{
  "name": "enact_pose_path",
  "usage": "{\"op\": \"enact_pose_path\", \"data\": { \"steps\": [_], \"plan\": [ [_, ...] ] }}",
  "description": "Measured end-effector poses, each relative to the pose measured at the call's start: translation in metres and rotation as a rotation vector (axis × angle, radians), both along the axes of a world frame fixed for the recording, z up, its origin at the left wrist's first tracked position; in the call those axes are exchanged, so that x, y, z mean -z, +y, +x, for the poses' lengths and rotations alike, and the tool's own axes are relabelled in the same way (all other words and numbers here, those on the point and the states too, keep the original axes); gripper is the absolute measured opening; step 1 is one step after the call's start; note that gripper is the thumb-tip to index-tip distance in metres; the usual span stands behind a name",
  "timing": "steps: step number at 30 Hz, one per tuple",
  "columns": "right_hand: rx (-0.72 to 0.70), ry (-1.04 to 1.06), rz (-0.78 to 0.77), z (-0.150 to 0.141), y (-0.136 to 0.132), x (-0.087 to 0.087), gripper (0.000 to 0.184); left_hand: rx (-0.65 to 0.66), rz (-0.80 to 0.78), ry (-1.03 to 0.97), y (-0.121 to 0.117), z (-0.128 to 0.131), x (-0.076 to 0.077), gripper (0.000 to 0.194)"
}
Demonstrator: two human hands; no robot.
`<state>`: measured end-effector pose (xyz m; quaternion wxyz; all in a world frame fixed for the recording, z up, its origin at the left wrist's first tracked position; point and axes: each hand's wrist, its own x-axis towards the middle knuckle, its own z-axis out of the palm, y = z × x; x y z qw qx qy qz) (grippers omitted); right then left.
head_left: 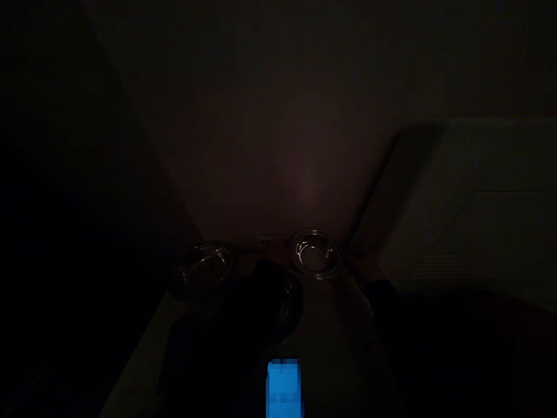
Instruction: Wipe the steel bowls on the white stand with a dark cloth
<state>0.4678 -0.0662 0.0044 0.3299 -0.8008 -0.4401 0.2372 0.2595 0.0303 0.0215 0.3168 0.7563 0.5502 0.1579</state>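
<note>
The view is very dark. A shiny round bowl (317, 274) with a bright rim is between my two hands. My left hand (277, 252) is at its left side, dim and reddish, closed at the rim as far as the gloom shows. On the right side, my right hand (368, 267) reaches the bowl's edge, its fingers mostly lost in shadow. Under my dark left sleeve (243, 307), a second round dish (289, 305) is partly hidden. Another shiny bowl (206, 270) stands to the left.
A lit blue screen (284, 389), blurred into blocks, is at the near edge. Behind the bowls rises a plain wall (304, 145). A pale panel with ridges (478, 220) stands at the right. The pale tabletop (322, 331) shows faintly; deep shadow fills the left.
</note>
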Motion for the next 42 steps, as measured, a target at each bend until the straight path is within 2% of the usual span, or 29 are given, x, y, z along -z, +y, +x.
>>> {"op": "enact_pose_path", "data": {
  "steps": [4,8,11,15,20,26,37,42],
  "plan": [
    [-0.048,0.113,0.116,-0.025,-0.010,-0.024,0.025,-0.020,-0.014,-0.128,-0.008,-0.032,-0.023,0.032],
    [-0.146,0.148,0.142,-0.057,-0.021,-0.028,0.026,-0.065,-0.032,-0.221,-0.029,-0.074,-0.034,0.032],
    [-0.251,0.138,0.103,-0.078,-0.030,-0.018,0.028,-0.129,-0.039,-0.206,-0.048,-0.103,-0.030,0.027],
    [-0.374,0.070,0.018,-0.097,-0.036,0.004,0.029,-0.193,-0.036,-0.056,-0.064,-0.126,-0.010,0.025],
    [-0.418,-0.088,-0.089,-0.107,-0.037,0.018,0.026,-0.214,-0.081,0.038,-0.071,-0.131,0.014,0.026],
    [-0.437,-0.312,-0.179,-0.111,-0.034,0.026,0.024,-0.199,-0.107,0.149,-0.075,-0.125,0.027,0.023],
    [-0.404,-0.420,-0.240,-0.116,-0.037,0.026,0.020,-0.199,-0.050,0.266,-0.078,-0.119,0.039,0.026],
    [-0.348,-0.301,-0.163,-0.110,-0.038,0.034,0.022,-0.269,-0.041,0.202,-0.077,-0.129,0.043,0.034]
  ]
}}
